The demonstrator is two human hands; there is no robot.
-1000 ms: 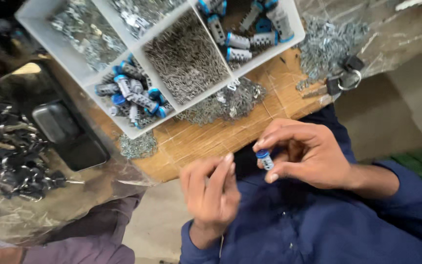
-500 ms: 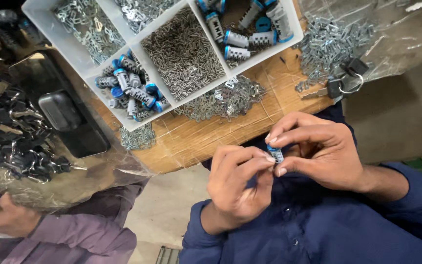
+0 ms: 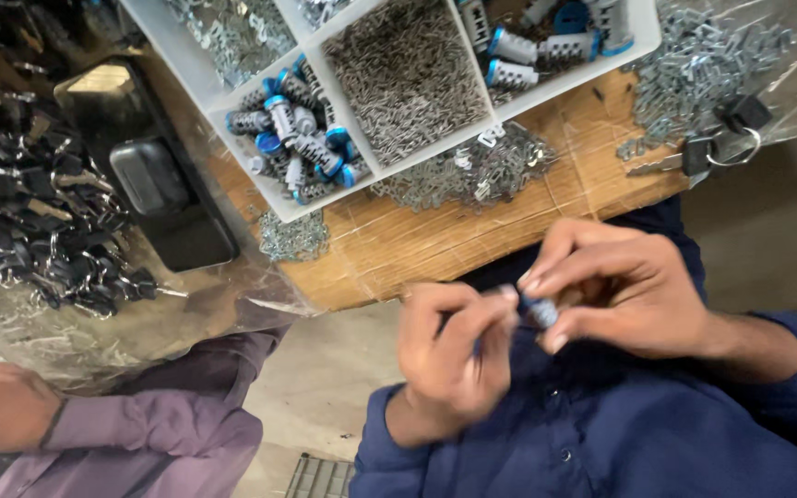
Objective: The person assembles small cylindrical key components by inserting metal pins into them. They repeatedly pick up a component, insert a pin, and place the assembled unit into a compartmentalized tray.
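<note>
Pinching a small blue-capped cylinder (image 3: 542, 312) between right hand (image 3: 624, 295) and left hand (image 3: 449, 346) fingertips, over the lap, off the table (image 3: 472, 235). Risk: slip drops it to the floor; grip looks slight.

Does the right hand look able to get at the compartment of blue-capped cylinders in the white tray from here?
Probably yes. The right hand pinches a small blue-tipped part with the left hand, yet nothing blocks the open-topped white tray and its blue-capped cylinders just ahead.
</note>
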